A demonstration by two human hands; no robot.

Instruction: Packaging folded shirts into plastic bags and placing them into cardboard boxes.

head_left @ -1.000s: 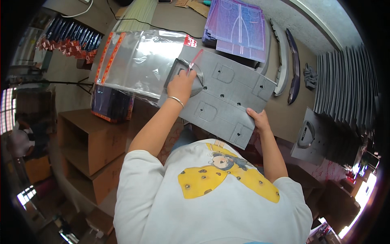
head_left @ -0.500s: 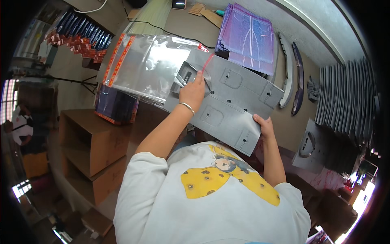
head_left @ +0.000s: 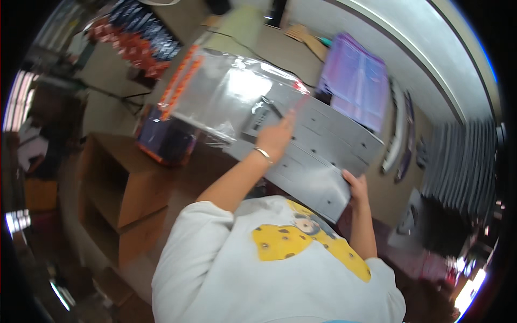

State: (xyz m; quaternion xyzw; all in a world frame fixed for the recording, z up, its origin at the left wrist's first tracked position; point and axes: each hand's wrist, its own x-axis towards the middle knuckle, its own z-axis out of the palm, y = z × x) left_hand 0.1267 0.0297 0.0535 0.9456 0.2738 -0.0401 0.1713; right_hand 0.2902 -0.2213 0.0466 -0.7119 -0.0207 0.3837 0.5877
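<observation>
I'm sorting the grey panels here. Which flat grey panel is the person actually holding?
The large flat grey panel with square recesses in front of the person: the right hand grips its near corner, the left hand rests on top. The dark grey panels stacked upright at right lie untouched.

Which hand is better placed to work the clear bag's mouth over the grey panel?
Probably the left hand: it rests on the grey panel right at the clear plastic bag. The right hand grips the panel's near corner, far from the bag.

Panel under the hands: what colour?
Plain light grey panel, clearest in the head view.
</observation>
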